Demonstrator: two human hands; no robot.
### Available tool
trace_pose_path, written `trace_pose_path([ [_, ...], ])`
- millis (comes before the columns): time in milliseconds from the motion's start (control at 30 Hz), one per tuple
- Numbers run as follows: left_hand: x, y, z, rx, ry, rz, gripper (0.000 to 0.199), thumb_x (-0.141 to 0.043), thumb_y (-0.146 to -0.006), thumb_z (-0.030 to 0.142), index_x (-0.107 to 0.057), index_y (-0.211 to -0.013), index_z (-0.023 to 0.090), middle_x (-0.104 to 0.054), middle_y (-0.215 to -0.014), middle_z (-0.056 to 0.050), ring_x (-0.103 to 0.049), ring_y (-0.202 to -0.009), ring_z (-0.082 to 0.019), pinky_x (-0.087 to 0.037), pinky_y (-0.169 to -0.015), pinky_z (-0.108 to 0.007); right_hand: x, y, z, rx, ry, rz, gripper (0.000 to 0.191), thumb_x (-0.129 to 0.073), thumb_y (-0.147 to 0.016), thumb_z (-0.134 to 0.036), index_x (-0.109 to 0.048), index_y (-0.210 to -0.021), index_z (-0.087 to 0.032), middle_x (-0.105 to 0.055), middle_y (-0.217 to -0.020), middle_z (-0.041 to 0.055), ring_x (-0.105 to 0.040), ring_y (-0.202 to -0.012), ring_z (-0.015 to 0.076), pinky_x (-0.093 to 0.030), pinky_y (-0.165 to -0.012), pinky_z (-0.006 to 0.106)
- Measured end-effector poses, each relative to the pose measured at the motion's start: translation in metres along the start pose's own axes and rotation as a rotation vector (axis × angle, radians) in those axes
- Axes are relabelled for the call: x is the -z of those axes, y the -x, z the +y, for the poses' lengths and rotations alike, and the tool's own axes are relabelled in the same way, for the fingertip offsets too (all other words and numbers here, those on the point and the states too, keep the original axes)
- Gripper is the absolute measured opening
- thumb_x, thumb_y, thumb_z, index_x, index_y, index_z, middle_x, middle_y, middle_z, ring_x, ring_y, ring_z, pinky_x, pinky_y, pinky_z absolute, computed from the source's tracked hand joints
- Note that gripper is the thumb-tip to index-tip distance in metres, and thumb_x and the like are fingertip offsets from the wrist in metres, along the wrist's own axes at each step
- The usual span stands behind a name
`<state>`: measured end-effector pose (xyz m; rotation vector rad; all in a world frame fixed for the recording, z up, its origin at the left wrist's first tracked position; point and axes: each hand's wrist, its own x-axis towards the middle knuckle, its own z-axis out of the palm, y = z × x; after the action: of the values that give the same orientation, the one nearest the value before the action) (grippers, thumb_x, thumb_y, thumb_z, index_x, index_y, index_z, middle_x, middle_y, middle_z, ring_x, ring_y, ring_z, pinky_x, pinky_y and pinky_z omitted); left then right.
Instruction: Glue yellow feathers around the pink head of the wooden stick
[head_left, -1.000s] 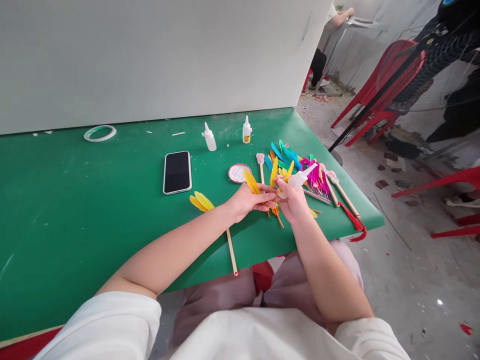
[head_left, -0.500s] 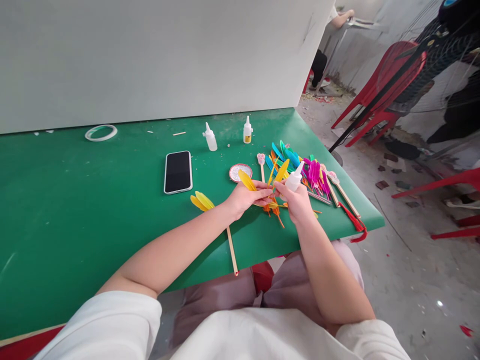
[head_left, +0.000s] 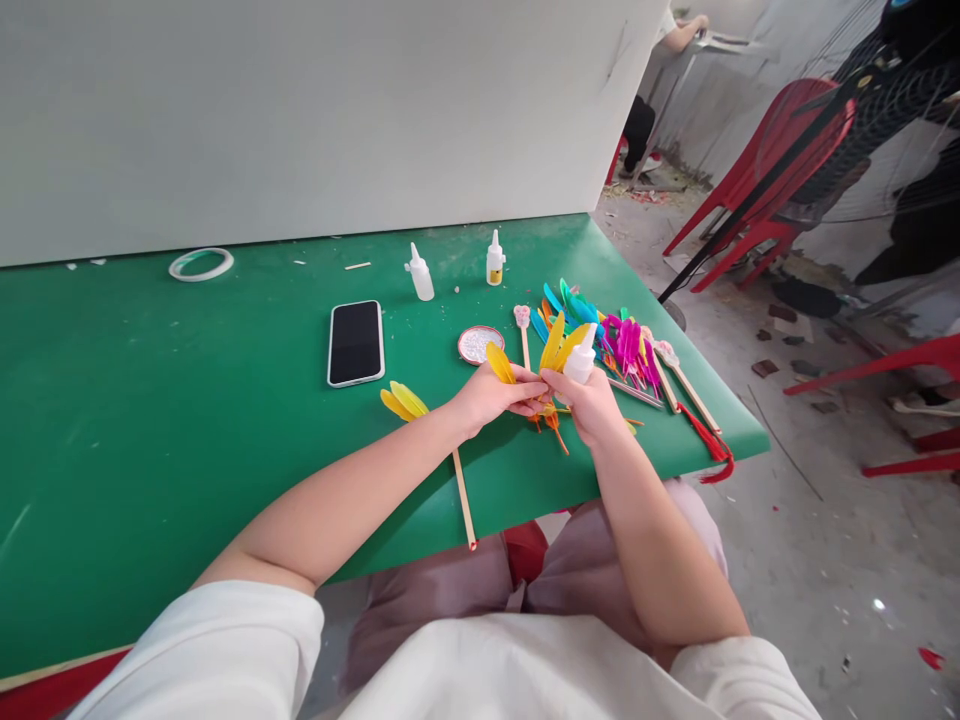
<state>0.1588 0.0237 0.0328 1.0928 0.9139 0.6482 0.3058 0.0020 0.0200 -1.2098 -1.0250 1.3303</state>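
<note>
My left hand [head_left: 491, 402] is closed around a yellow feather [head_left: 500, 362] that sticks up past its fingers. My right hand [head_left: 592, 408] grips a white glue bottle [head_left: 579, 360], nozzle up, against its palm. Its thumb and fingertips also pinch yellow feathers [head_left: 553, 342], which fan upward between the hands. The fingertips of both hands meet over the green table. Orange and yellow feathers [head_left: 553, 425] lie just below them. To the left rests a wooden stick [head_left: 463, 497] with yellow feathers [head_left: 407, 400] at its far end, partly behind my left forearm.
A phone [head_left: 356, 343], a round dish with a red rim [head_left: 481, 345], two glue bottles [head_left: 421, 275] and a tape roll [head_left: 201, 264] are on the table [head_left: 187, 400]. Coloured feathers [head_left: 628, 345], sticks and a red tassel [head_left: 709, 440] lie right. Red chairs [head_left: 787, 150] stand beyond.
The yellow feathers at my right fingertips now stand closer together. My right hand and its glue bottle have shifted slightly left. The feather in my left hand has moved slightly right.
</note>
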Motion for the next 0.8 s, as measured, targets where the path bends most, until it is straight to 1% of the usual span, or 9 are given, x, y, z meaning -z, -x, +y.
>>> trace_pose_path([
  [100,0.001,0.0,0.0,0.025,-0.001,-0.013,0.018,-0.071,-0.069,0.023,-0.067,-0.08,0.009,-0.067,-0.072,-0.006,-0.063,-0.06,-0.01,-0.053,-0.063,-0.021,0.001,-0.001,0.001,-0.01,0.011,0.034,0.025,-0.072,-0.059,-0.034,-0.06,-0.069,-0.015,-0.059,-0.065,0.0002,-0.054,-0.059,0.0123,-0.042,-0.056,0.025],
  [167,0.004,0.0,0.003,0.063,0.051,-0.071,0.019,-0.068,-0.072,0.019,-0.066,-0.089,0.01,-0.068,-0.079,-0.007,-0.065,-0.066,-0.011,-0.054,-0.07,-0.024,0.003,-0.003,0.0,-0.003,0.009,0.066,0.024,-0.072,-0.059,-0.033,-0.06,-0.069,-0.015,-0.058,-0.064,-0.0005,-0.052,-0.058,0.0116,-0.042,-0.055,0.025],
  [267,0.009,0.001,0.009,0.152,0.179,-0.175,0.034,-0.058,-0.079,0.01,-0.055,-0.113,0.012,-0.066,-0.097,-0.01,-0.066,-0.082,-0.015,-0.051,-0.085,-0.029,0.007,-0.006,-0.003,0.003,-0.012,0.124,0.023,-0.072,-0.058,-0.031,-0.058,-0.068,-0.016,-0.055,-0.062,-0.0016,-0.05,-0.056,0.0102,-0.04,-0.054,0.024],
  [367,0.015,0.002,0.015,0.178,0.217,-0.177,0.041,-0.051,-0.082,0.007,-0.046,-0.123,0.009,-0.065,-0.101,-0.013,-0.065,-0.089,-0.017,-0.048,-0.091,-0.031,0.009,-0.006,-0.006,-0.015,-0.015,0.144,0.023,-0.073,-0.057,-0.029,-0.057,-0.067,-0.015,-0.053,-0.06,-0.002,-0.049,-0.054,0.0094,-0.039,-0.053,0.025],
  [433,0.017,0.003,0.017,0.167,0.155,-0.152,0.044,-0.051,-0.084,0.013,-0.041,-0.127,0.012,-0.064,-0.103,-0.013,-0.065,-0.089,-0.017,-0.048,-0.089,-0.032,0.009,-0.006,-0.007,-0.016,-0.011,0.133,0.023,-0.072,-0.058,-0.029,-0.056,-0.065,-0.016,-0.052,-0.058,-0.0022,-0.048,-0.053,0.0095,-0.039,-0.053,0.025],
  [500,0.018,0.003,0.019,0.171,0.059,-0.134,0.043,-0.05,-0.087,0.027,-0.041,-0.128,0.015,-0.063,-0.107,-0.014,-0.065,-0.087,-0.019,-0.051,-0.082,-0.032,0.008,-0.005,-0.006,-0.009,-0.008,0.125,0.022,-0.071,-0.059,-0.03,-0.055,-0.066,-0.016,-0.052,-0.057,-0.0025,-0.048,-0.053,0.0095,-0.039,-0.054,0.025],
  [633,0.02,0.003,0.02,0.168,-0.059,-0.186,0.052,-0.035,-0.087,0.054,-0.054,-0.116,0.015,-0.06,-0.112,-0.015,-0.063,-0.092,-0.023,-0.053,-0.066,-0.029,0.006,-0.003,0.0,-0.012,-0.049,0.087,0.023,-0.072,-0.059,-0.031,-0.056,-0.069,-0.017,-0.053,-0.059,-0.0027,-0.049,-0.055,0.0096,-0.039,-0.054,0.024],
  [700,0.021,0.003,0.019,0.121,-0.091,-0.182,0.055,-0.035,-0.085,0.058,-0.058,-0.111,0.016,-0.061,-0.111,-0.013,-0.061,-0.097,-0.024,-0.052,-0.065,-0.026,0.004,-0.002,0.002,-0.018,-0.069,0.029,0.024,-0.072,-0.059,-0.032,-0.058,-0.07,-0.016,-0.054,-0.06,-0.0024,-0.049,-0.055,0.0097,-0.039,-0.054,0.024],
  [800,0.02,0.002,0.017,0.041,-0.133,-0.126,0.05,-0.041,-0.083,0.057,-0.062,-0.105,0.017,-0.063,-0.109,-0.009,-0.058,-0.101,-0.021,-0.05,-0.07,-0.023,0.001,-0.001,0.003,-0.034,-0.058,-0.049,0.026,-0.073,-0.057,-0.033,-0.062,-0.073,-0.016,-0.057,-0.061,-0.0014,-0.048,-0.052,0.0092,-0.038,-0.052,0.025],
])
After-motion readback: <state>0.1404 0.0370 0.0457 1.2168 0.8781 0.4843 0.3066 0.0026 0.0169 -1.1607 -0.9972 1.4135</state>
